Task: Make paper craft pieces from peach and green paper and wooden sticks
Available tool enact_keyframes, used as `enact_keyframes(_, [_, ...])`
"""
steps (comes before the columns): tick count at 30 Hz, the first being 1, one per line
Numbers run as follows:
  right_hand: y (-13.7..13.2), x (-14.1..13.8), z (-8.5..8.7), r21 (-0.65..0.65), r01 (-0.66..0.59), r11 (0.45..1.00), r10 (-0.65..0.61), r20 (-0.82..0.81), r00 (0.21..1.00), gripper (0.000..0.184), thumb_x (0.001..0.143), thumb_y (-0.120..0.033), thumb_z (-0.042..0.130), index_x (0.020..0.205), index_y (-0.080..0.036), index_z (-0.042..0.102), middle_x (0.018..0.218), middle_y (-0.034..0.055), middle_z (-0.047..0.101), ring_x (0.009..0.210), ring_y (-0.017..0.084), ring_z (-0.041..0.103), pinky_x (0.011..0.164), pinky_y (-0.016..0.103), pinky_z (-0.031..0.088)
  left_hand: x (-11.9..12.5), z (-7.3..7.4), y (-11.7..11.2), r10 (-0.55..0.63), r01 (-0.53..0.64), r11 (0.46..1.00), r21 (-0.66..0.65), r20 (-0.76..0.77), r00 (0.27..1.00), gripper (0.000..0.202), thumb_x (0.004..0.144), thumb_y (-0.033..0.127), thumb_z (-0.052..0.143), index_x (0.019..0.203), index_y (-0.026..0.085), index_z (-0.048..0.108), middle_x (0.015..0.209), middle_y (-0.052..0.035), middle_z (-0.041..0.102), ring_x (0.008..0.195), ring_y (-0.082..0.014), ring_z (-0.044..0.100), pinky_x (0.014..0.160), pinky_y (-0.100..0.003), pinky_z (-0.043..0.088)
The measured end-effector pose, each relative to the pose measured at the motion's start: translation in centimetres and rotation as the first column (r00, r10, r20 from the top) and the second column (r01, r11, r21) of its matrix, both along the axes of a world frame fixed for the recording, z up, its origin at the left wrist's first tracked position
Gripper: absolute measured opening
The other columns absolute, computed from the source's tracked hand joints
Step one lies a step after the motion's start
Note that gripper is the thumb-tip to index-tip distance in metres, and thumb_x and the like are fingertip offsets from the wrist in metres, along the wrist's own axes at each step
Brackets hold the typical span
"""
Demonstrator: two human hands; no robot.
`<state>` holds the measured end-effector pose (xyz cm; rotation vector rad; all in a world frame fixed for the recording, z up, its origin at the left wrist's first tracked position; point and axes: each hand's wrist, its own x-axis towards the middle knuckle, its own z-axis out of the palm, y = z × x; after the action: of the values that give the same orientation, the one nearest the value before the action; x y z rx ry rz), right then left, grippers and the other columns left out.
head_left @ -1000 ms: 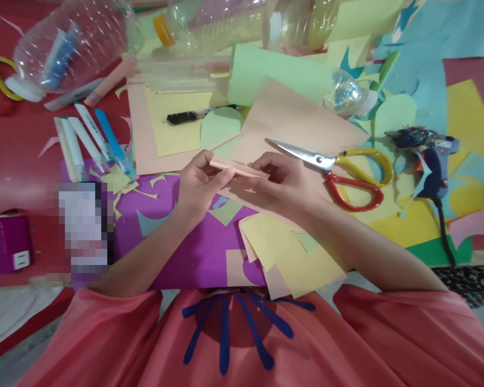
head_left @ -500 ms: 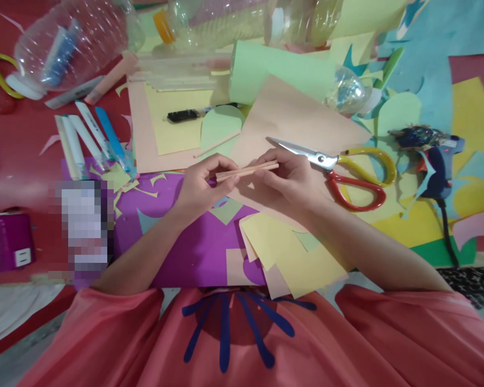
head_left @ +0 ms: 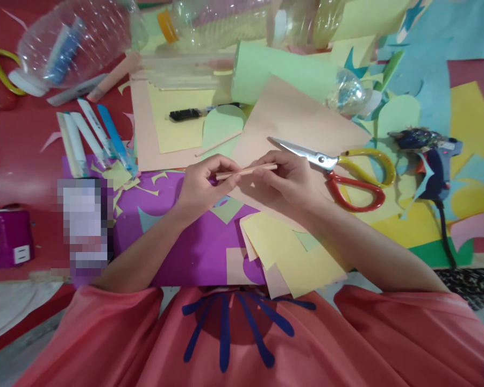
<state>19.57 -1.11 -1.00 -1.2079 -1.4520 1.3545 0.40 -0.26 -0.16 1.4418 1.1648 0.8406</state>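
A thin, tightly rolled peach paper strip point(head_left: 246, 171) runs between both my hands above a purple sheet point(head_left: 193, 236). My left hand point(head_left: 204, 185) pinches its left end with closed fingers. My right hand point(head_left: 288, 180) pinches its right part, fingers curled around it. A larger peach sheet point(head_left: 294, 115) lies just behind my hands. A second thin peach stick point(head_left: 218, 143) rests on a green cut-out shape behind my left hand.
Scissors with red and yellow handles point(head_left: 342, 169) lie right of my hands, and a blue glue gun point(head_left: 431, 156) farther right. A black marker point(head_left: 193, 113), several pens point(head_left: 92, 137) and clear plastic bottles point(head_left: 72, 43) sit behind. Coloured paper scraps cover the red table.
The peach strip has gone from a wider, flatter fold to a thin roll, tilted up slightly at its right end. Both hands stayed in place.
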Motion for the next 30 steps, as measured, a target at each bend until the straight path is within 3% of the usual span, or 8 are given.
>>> enact_keyframes(5, [0.18,-0.02,0.32,0.01,-0.005,1.0,0.004,0.023,1.0,0.013,0.086,-0.027,0.063,0.076,-0.02,0.064,0.071,-0.0003,0.062,0.061,0.01,0.053,0.053,0.026,0.038,0.01,0.17,0.1,0.03,-0.031,0.999,-0.018,-0.039,0.999,0.01,0.074,0.027,0.069,0.078,0.018,0.067,0.063,-0.0002,0.066,0.056,-0.0111,0.061,0.05,-0.019,0.049])
enact_keyframes(12, [-0.12,-0.27,0.45,-0.024,0.025,0.999,-0.025,-0.028,0.999,0.012,0.087,-0.028,0.063,0.077,-0.02,0.066,0.073,0.0007,0.064,0.064,0.011,0.056,0.057,0.028,0.042,-0.11,0.58,0.09,-0.013,0.02,0.996,0.084,-0.086,0.996,0.008,0.075,0.025,0.068,0.081,0.02,0.071,0.062,0.0026,0.065,0.046,-0.006,0.05,0.044,-0.017,0.041])
enact_keyframes(18, [-0.19,-0.41,0.63,-0.003,0.014,1.0,-0.014,-0.073,0.997,0.006,0.083,-0.025,0.068,0.084,-0.02,0.066,0.08,0.0019,0.066,0.068,0.012,0.06,0.061,0.028,0.047,-0.22,0.35,0.2,0.02,-0.01,0.996,0.086,-0.11,0.994,0.011,0.076,0.03,0.07,0.079,0.019,0.072,0.061,0.0007,0.066,0.048,-0.0079,0.054,0.045,-0.018,0.041])
enact_keyframes(25, [-0.43,-0.31,0.03,0.039,-0.011,0.999,0.014,-0.082,0.997,0.024,0.083,-0.035,0.07,0.1,-0.023,0.059,0.094,0.0017,0.063,0.079,0.012,0.061,0.068,0.028,0.049,-0.13,0.9,0.07,-0.022,0.025,0.999,0.033,-0.09,0.996,0.01,0.076,0.03,0.069,0.077,0.02,0.073,0.057,0.0019,0.065,0.041,-0.0066,0.047,0.04,-0.019,0.037])
enact_keyframes(30, [-0.5,-0.4,0.11,0.021,-0.009,1.0,0.011,-0.089,0.996,0.029,0.083,-0.041,0.069,0.102,-0.024,0.056,0.087,0.0003,0.06,0.077,0.012,0.061,0.067,0.028,0.049,-0.1,0.94,0.06,-0.025,0.032,0.998,0.047,-0.128,0.991,0.013,0.076,0.033,0.071,0.078,0.02,0.073,0.061,0.001,0.068,0.045,-0.0074,0.051,0.043,-0.02,0.039])
